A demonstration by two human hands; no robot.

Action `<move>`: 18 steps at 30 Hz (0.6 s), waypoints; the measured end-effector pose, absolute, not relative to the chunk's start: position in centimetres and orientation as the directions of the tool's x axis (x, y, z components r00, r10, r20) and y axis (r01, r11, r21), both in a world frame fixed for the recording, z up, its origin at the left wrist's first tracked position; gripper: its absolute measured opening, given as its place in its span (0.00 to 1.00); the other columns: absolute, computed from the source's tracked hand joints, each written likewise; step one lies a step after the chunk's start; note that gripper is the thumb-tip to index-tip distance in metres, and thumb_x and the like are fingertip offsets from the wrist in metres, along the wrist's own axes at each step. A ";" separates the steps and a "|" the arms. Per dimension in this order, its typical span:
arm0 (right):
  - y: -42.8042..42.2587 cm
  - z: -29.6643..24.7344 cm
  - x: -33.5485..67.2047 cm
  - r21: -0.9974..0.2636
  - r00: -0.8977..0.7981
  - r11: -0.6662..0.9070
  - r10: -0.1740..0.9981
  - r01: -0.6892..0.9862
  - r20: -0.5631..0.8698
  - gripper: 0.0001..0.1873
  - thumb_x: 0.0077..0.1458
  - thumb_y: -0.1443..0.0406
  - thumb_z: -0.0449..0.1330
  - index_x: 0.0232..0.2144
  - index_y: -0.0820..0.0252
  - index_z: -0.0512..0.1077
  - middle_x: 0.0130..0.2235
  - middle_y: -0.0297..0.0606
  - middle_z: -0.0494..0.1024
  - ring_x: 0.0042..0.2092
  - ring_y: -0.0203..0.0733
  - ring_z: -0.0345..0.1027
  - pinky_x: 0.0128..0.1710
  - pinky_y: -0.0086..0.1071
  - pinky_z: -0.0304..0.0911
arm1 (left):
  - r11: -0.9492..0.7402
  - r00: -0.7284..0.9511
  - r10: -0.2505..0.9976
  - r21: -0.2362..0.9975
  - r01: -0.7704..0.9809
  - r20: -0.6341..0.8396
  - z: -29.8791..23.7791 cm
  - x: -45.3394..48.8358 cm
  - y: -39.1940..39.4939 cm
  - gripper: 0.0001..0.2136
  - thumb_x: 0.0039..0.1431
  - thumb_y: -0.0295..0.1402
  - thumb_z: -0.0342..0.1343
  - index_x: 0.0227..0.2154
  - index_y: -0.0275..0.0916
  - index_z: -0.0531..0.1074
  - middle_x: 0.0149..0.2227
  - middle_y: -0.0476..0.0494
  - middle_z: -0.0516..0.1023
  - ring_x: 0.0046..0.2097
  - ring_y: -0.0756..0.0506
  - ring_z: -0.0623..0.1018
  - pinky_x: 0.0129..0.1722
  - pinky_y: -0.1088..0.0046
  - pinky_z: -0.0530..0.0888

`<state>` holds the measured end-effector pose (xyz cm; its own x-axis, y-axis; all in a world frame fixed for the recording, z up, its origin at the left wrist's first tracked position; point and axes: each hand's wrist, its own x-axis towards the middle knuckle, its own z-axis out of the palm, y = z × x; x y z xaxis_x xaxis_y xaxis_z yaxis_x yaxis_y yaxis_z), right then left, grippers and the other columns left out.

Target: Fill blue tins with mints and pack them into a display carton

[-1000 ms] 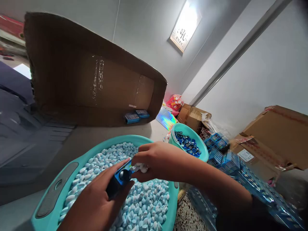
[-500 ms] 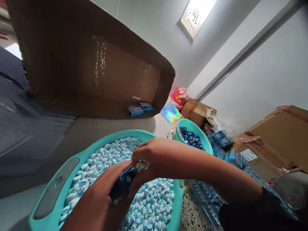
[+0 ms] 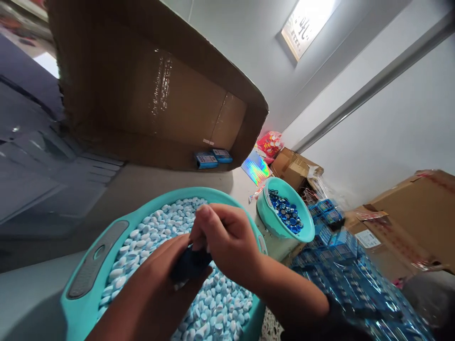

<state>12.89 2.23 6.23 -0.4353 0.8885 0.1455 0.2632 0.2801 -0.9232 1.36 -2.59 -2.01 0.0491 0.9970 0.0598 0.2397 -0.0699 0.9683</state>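
Note:
My left hand point(image 3: 168, 263) is wrapped around a small dark blue container point(image 3: 190, 265), holding it tilted over a large turquoise tub point(image 3: 94, 263). Masses of white and pale blue tablets point(image 3: 223, 296) fill the tub. My right hand point(image 3: 227, 239) is bunched over the container's opening, its fingers curled together and pointing down at it. A few whitish tablets seem to show under those fingertips, though most of what they hold is hidden. The container's mouth is partly covered by both hands.
A big open cardboard box point(image 3: 199, 109) stands behind the tub, with two small blue boxes point(image 3: 207, 160) inside. To the right is a smaller turquoise basin point(image 3: 280, 231) of blue round lids. Wrapped blue packs point(image 3: 355, 289) and cartons point(image 3: 412, 213) lie farther right.
My right hand has turned and closed in over the container's opening, hiding the tablets that showed in its palm. Its forearm has dropped, and the view has shifted slightly.

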 end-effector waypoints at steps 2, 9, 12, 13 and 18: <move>2.0 5.7 12.3 -0.981 -0.334 0.141 0.938 0.134 0.089 0.27 0.66 0.50 0.52 0.21 0.60 0.68 0.20 0.30 0.68 0.21 0.30 0.58 0.22 0.26 0.55 | -0.044 0.123 0.992 0.971 0.235 0.015 -2.0 1.3 -2.6 0.13 0.54 0.38 0.57 0.42 0.47 0.76 0.40 0.49 0.81 0.39 0.42 0.80 0.35 0.69 0.78; 1.4 4.2 12.0 -0.983 -0.103 0.174 0.979 -0.052 0.178 0.24 0.64 0.51 0.57 0.22 0.60 0.70 0.19 0.31 0.69 0.22 0.32 0.61 0.23 0.26 0.57 | -0.046 0.118 0.993 0.981 0.190 0.024 -0.4 1.0 -3.2 0.12 0.57 0.36 0.56 0.44 0.46 0.74 0.46 0.46 0.80 0.46 0.40 0.78 0.45 0.64 0.75; 0.6 3.7 12.4 -0.969 -0.138 0.248 0.960 -0.001 0.246 0.22 0.66 0.55 0.56 0.22 0.60 0.71 0.21 0.32 0.71 0.27 0.35 0.67 0.27 0.28 0.62 | -0.131 0.158 0.982 0.979 0.155 0.106 0.5 1.3 -3.5 0.07 0.61 0.31 0.51 0.38 0.44 0.74 0.40 0.49 0.80 0.41 0.44 0.77 0.42 0.67 0.73; 0.4 3.6 12.5 -0.963 -0.144 0.270 0.954 0.023 0.264 0.21 0.66 0.56 0.56 0.23 0.59 0.71 0.23 0.33 0.71 0.29 0.36 0.68 0.28 0.29 0.63 | -0.169 0.158 0.977 0.973 0.160 0.143 0.6 1.4 -3.5 0.06 0.61 0.31 0.52 0.38 0.44 0.73 0.40 0.48 0.80 0.42 0.44 0.77 0.41 0.67 0.72; 0.7 3.2 12.8 -0.948 -0.149 0.314 0.941 0.050 0.303 0.20 0.67 0.59 0.54 0.23 0.57 0.71 0.23 0.34 0.69 0.30 0.40 0.68 0.31 0.34 0.66 | -0.196 0.119 0.977 0.961 0.196 0.175 0.2 1.5 -3.3 0.07 0.57 0.28 0.54 0.39 0.41 0.72 0.41 0.42 0.79 0.45 0.40 0.76 0.46 0.62 0.72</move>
